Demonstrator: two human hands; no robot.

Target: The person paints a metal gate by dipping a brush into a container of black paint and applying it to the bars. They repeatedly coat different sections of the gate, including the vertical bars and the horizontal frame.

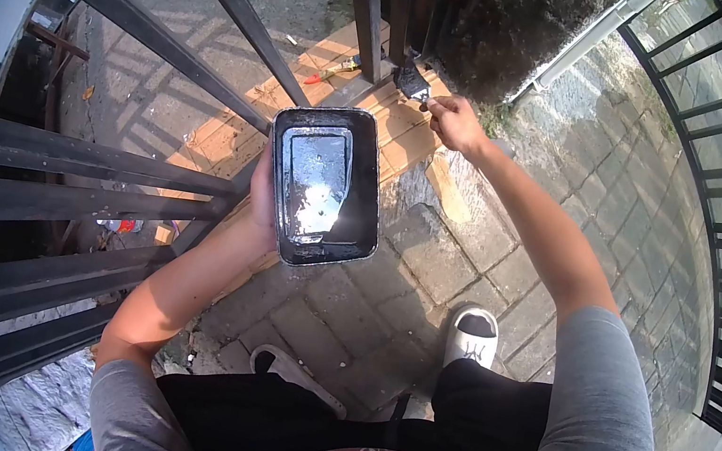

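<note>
your left hand (pixel 262 199) cups the paint tray (pixel 325 183) level so nothing spills, while your right hand (pixel 456 123) pinches the brush (pixel 413 81) against the gate post (pixel 373 8).

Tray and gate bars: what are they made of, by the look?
Tray: probably plastic or thin metal, rim pale, inside coated in glossy black paint that mirrors the sky. Left hand holds it. Gate bars: likely steel, square tube with straight edges, dark painted, fairly matte.
</note>
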